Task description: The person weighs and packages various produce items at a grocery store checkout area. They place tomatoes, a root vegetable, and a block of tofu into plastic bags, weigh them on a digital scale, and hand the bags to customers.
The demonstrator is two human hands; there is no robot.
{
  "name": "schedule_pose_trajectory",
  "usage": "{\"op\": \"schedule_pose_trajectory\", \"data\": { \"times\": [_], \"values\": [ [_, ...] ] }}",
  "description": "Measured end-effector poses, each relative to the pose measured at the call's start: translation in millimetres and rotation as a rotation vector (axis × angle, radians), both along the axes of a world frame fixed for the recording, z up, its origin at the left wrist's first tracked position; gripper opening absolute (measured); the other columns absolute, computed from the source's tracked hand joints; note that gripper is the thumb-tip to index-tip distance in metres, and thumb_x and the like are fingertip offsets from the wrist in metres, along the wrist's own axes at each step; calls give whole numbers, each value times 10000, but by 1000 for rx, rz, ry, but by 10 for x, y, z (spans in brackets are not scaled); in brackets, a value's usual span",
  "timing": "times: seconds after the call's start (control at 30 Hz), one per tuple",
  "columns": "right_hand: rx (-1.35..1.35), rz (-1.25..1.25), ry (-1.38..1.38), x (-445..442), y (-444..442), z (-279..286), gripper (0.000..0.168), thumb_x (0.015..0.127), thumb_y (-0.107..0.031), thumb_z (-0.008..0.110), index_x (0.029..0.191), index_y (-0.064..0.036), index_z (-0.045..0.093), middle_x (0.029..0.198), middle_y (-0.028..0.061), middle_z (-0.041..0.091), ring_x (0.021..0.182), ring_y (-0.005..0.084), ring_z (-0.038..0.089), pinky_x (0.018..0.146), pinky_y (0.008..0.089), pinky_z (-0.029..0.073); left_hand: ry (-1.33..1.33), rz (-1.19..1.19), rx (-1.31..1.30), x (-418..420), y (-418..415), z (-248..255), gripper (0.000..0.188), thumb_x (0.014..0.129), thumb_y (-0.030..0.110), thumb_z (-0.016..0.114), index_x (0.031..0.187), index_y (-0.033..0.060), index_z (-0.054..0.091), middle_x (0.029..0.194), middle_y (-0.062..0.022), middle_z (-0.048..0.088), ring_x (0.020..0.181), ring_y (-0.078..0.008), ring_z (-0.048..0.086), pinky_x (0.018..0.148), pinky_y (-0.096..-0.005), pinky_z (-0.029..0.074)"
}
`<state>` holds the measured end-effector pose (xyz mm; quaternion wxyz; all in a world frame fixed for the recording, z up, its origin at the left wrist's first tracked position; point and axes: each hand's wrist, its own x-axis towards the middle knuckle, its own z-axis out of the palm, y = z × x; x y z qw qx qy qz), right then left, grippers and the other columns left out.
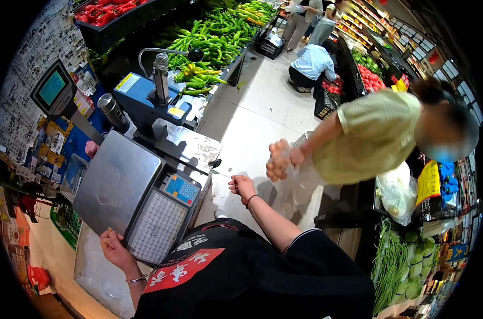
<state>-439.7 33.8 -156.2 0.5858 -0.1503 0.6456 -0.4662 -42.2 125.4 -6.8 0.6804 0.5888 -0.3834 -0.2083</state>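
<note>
My left hand (pixel 114 248) rests at the near corner of a label-printing weighing scale, fingers loosely curled; nothing shows in its grasp. The scale's steel pan (pixel 118 179) is bare, with a white key grid (pixel 158 227) and a blue keypad (pixel 181 189) on its right. My right hand (pixel 242 186) is held out over the floor, past the counter edge, with its fingers apart and holding nothing. Beyond it, a person in a yellow-green shirt (pixel 369 135) holds a clear bag of round brownish items (pixel 278 160), blurred and apart from my hand.
A display (pixel 53 85) stands on a post behind the pan. Beside it are a steel thermos (pixel 113 111) and a blue device with a metal post (pixel 150 93). Green peppers (pixel 213 44) fill the stall ahead. Someone crouches at a crate (pixel 325 104) in the aisle. Long beans (pixel 389 267) lie right.
</note>
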Motion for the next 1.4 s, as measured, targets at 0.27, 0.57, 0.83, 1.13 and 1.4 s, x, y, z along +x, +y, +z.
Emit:
{"op": "schedule_pose_trajectory", "data": {
  "times": [0.27, 0.57, 0.83, 1.13, 1.4],
  "values": [
    [53, -5, -44, -60, -542, -87, 190, 904, -162, 503, 1022, -53, 606, 806, 50, 633, 654, 132, 588, 584, 280, 497, -23, -650, 207, -490, 222, -224, 231, 935, 58, 521, 710, 22, 486, 816, -67, 589, 743, -106, 544, 708, -248, 441],
    [183, -76, -85, -485, -627, -415, 193, 927, -181, 503, 1039, -56, 600, 799, 47, 620, 639, 139, 579, 568, 281, 488, 105, -696, 615, -459, 569, -630, 183, 946, 173, 571, 974, -1, 620, 911, -62, 655, 805, -88, 577, 745, -232, 460],
    [199, -37, -93, -623, -748, -407, 203, 929, -170, 482, 1061, -57, 587, 798, 49, 615, 651, 142, 575, 577, 285, 494, 113, -621, 570, -749, 453, -708, 177, 931, 162, 595, 914, -13, 616, 859, -41, 651, 768, -77, 560, 720, -233, 445],
    [222, 58, -110, -610, -743, -431, 188, 928, -190, 491, 1025, -69, 597, 790, 52, 632, 629, 139, 586, 546, 278, 489, 185, -669, 533, -1140, 118, -289, 194, 948, 155, 560, 928, -30, 614, 848, -57, 648, 766, -72, 568, 714, -222, 455],
    [283, 42, -118, -782, -784, -559, 187, 936, -182, 489, 1043, -68, 591, 794, 56, 633, 630, 146, 586, 562, 279, 502, 293, -632, 600, -1245, 63, -336, 203, 952, 149, 551, 905, -40, 607, 892, -66, 638, 757, -71, 535, 696, -221, 438]
  ]
}}
